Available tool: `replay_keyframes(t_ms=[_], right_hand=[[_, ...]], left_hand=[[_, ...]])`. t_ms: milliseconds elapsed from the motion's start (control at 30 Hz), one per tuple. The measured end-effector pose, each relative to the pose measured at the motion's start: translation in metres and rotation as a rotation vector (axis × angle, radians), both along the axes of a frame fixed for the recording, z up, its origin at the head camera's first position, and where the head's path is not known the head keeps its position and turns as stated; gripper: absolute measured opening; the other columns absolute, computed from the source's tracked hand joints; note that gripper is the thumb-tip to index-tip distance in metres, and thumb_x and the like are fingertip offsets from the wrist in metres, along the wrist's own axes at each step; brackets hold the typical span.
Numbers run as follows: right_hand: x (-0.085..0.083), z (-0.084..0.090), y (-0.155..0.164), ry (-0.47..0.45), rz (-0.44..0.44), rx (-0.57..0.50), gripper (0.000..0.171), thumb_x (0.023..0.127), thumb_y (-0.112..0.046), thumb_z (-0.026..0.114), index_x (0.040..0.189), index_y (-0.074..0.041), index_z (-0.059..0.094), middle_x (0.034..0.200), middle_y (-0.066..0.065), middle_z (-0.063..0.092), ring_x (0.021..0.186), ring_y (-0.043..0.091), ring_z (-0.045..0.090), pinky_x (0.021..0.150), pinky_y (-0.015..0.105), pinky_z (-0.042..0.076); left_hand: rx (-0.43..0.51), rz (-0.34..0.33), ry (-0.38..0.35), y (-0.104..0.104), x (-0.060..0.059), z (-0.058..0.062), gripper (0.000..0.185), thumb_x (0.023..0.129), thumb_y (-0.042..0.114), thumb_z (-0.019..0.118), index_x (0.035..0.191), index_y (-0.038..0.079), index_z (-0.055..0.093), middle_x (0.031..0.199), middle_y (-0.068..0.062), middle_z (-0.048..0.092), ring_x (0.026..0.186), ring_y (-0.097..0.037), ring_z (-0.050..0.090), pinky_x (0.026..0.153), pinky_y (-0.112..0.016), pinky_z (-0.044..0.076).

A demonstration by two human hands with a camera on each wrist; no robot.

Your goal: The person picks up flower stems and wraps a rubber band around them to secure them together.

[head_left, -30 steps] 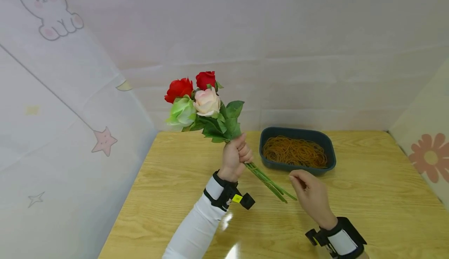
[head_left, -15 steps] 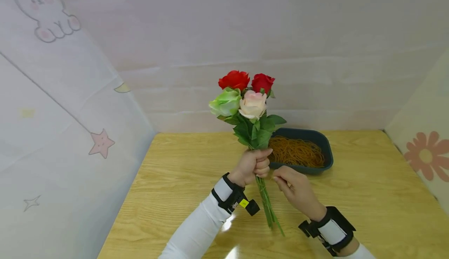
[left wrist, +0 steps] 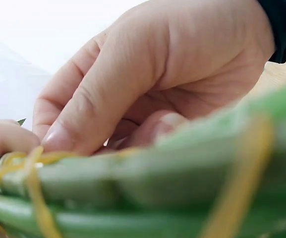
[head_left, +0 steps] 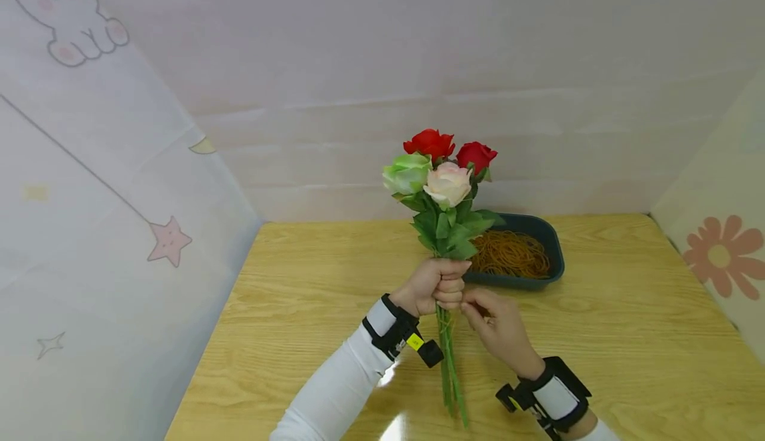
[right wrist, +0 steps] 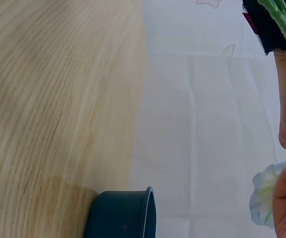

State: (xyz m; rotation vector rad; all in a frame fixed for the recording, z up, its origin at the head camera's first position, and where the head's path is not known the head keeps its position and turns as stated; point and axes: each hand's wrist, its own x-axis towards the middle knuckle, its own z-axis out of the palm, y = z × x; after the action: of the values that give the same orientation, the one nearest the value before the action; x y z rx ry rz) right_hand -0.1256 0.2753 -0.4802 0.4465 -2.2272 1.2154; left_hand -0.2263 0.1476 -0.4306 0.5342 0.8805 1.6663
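A bunch of artificial roses (head_left: 439, 175) is held upright over the middle of a wooden table (head_left: 287, 308), with the blooms at twelve o'clock and the stems (head_left: 449, 374) hanging toward six. The left hand (head_left: 435, 285) is wrapped in a fist round the stems just under the leaves. At its three o'clock the right hand (head_left: 501, 329) is brought against the stems, fingertips drawn together in a narrow pinch; in the left wrist view a yellow rubber band (left wrist: 31, 181) is seen lying across the green stems beside those fingertips (left wrist: 63, 136), so the band is judged to be what is pinched, though the grasp itself is partly hidden. The band could be let slip and snap back off the stems if the pinch were loosened under stretch, and a single stem could be left outside the loop, since the lower ends splay slightly. The stems could also be bent if the band were pulled hard against the fist. Behind the bunch, at about one o'clock, a dark tray (head_left: 552, 255) of rubber bands (head_left: 514, 255) is set near the back wall; its rim could be knocked by the leaves if the bunch were tilted away. Open wood is left at nine o'clock as far as the curtained left edge, and at three o'clock up to the flowered panel (head_left: 717, 255).
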Motion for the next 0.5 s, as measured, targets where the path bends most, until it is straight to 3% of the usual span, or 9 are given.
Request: replay_keyframes(t_ms=[167, 367, 500], right_hand=[[0.003, 0.001, -0.003, -0.008, 0.028, -0.039, 0.029, 0.074, 0.018, 0.064, 0.081, -0.009, 0.059, 0.057, -0.005, 0.044, 0.049, -0.003, 0.037, 0.046, 0.010, 0.032], [0.009, 0.013, -0.007, -0.087, 0.109, -0.084, 0.023, 0.075, 0.019, 0.061, 0.075, -0.003, 0.056, 0.054, 0.000, 0.044, 0.046, -0.002, 0.036, 0.042, 0.012, 0.031], [0.012, 0.008, -0.007, -0.098, 0.143, -0.107, 0.023, 0.076, 0.018, 0.061, 0.077, -0.005, 0.057, 0.054, 0.000, 0.045, 0.045, 0.000, 0.037, 0.042, 0.012, 0.032]], left_hand=[[-0.012, 0.000, -0.021, 0.000, 0.000, 0.000, 0.056, 0.101, 0.015, 0.020, 0.046, 0.020, 0.022, 0.038, 0.012, 0.022, 0.032, 0.000, 0.021, 0.039, -0.020, 0.009], [-0.015, 0.006, -0.029, -0.001, 0.001, 0.001, 0.055, 0.101, 0.015, 0.020, 0.046, 0.021, 0.024, 0.039, 0.012, 0.022, 0.032, 0.002, 0.023, 0.039, -0.019, 0.010], [-0.014, -0.002, -0.039, -0.001, 0.002, 0.002, 0.055, 0.101, 0.015, 0.019, 0.046, 0.021, 0.024, 0.039, 0.012, 0.022, 0.032, 0.001, 0.022, 0.041, -0.019, 0.009]])
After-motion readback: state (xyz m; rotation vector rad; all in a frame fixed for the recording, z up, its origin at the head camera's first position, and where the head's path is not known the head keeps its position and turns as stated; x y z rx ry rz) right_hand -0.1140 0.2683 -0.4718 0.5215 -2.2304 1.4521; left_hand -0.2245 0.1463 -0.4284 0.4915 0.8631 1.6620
